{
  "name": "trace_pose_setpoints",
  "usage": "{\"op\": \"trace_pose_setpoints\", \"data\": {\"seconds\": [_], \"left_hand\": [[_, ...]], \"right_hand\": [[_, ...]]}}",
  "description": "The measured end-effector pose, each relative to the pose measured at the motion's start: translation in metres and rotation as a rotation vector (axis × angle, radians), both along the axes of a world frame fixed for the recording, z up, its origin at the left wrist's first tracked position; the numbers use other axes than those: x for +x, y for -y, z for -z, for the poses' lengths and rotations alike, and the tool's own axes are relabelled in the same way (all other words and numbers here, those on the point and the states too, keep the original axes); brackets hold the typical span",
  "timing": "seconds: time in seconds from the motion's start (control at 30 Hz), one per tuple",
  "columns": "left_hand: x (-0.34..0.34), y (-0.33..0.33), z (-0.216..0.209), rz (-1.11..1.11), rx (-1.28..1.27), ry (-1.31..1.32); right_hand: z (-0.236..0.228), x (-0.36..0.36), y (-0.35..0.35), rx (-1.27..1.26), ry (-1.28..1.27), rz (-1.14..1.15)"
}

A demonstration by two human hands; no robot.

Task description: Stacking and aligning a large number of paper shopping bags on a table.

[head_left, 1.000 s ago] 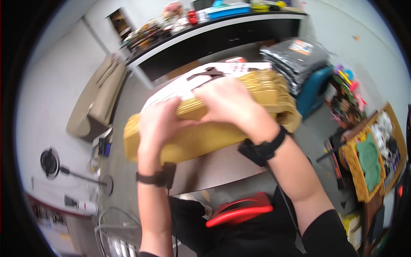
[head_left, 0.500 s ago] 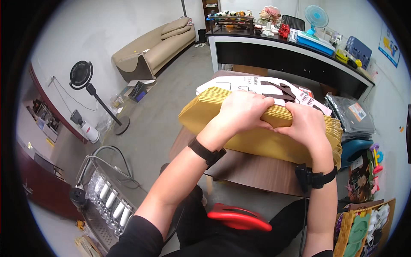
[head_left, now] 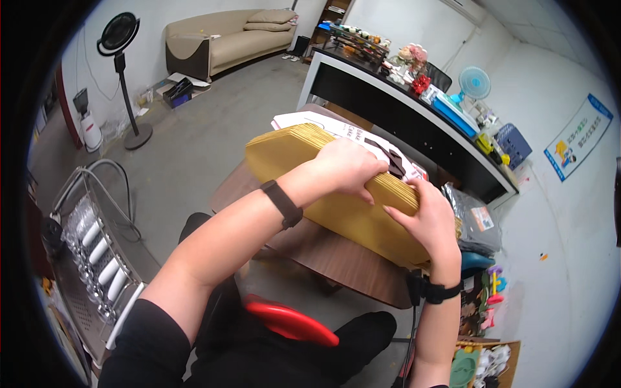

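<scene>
A thick stack of flat gold sheets stands on its long edge on a brown wooden table, its layered top edge toward me. My left hand is closed over the middle of that top edge, fingers over the far side and thumb on the near face. Farther right along the same edge, my right hand grips the stack with its fingers over the top and its thumb toward the left. Some fingertips are hidden behind the sheets. White printed paper bags with dark ribbon-like handles lie just behind the stack.
Past the table's right end lies a grey plastic-wrapped package. A black-and-white desk stands behind. The red stool is close in front of me. At left is a metal rack with white-handled tools.
The view has turned and tilted, so the room sits differently. My hands stay on the gold stack, with their thumbs now farther apart. The stack appears more slanted, its right end lower.
</scene>
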State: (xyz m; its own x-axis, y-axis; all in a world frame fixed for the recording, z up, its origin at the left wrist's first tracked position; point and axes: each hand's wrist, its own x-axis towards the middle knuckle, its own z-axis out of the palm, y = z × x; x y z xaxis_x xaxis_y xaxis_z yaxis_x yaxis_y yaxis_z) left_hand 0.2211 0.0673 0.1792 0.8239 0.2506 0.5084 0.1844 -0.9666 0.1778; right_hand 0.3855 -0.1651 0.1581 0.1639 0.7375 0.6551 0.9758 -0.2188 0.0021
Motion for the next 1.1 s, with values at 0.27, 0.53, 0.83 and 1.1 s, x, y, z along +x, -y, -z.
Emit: {"op": "trace_pose_setpoints", "data": {"seconds": [0.27, 0.53, 0.83, 1.1], "left_hand": [[-0.005, 0.005, -0.005, 0.108, 0.034, 0.024], [-0.035, -0.069, 0.010, 0.270, 0.070, -0.064], [-0.050, -0.117, 0.013, 0.306, 0.075, -0.165], [-0.053, -0.120, 0.009, 0.308, 0.063, -0.261]], "right_hand": [[0.013, 0.039, 0.053, -0.196, -0.104, 0.269], [0.009, 0.050, 0.055, -0.210, -0.070, 0.253], [-0.006, 0.050, 0.065, -0.247, -0.102, 0.118], [-0.012, 0.062, 0.068, -0.402, -0.208, 0.162]]}}
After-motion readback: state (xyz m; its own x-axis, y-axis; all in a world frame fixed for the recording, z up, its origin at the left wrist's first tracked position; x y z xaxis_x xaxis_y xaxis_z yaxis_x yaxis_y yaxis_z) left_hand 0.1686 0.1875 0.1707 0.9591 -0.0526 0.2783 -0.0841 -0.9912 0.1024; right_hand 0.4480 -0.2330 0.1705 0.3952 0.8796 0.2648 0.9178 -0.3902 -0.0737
